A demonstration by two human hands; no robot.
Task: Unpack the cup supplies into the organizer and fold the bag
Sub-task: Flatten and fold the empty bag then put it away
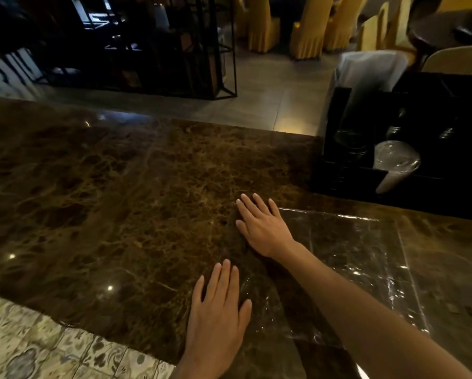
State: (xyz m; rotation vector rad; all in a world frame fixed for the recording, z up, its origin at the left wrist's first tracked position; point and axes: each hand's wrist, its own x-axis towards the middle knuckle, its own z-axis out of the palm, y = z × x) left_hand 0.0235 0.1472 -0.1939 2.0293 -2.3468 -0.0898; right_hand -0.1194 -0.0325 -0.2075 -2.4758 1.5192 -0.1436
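A clear plastic bag point(347, 258) lies flat on the brown marble counter point(120, 201), right of centre. My left hand point(218, 305) rests flat with straight fingers on the bag's near left part. Farther back, my right hand point(262, 225) presses flat on the bag's far left edge, its forearm crossing over the plastic. A black organizer point(409, 143) stands at the counter's right end. It holds a wrapped stack of clear cups point(396, 162) lying tilted in a front compartment, and dark lids or cups in other compartments.
The counter's near left edge drops to a patterned tile floor point(37, 346). Beyond the counter are a black metal shelf frame point(174, 50), yellow-covered chairs point(308, 26) and a bin with a clear liner point(371, 69) behind the organizer.
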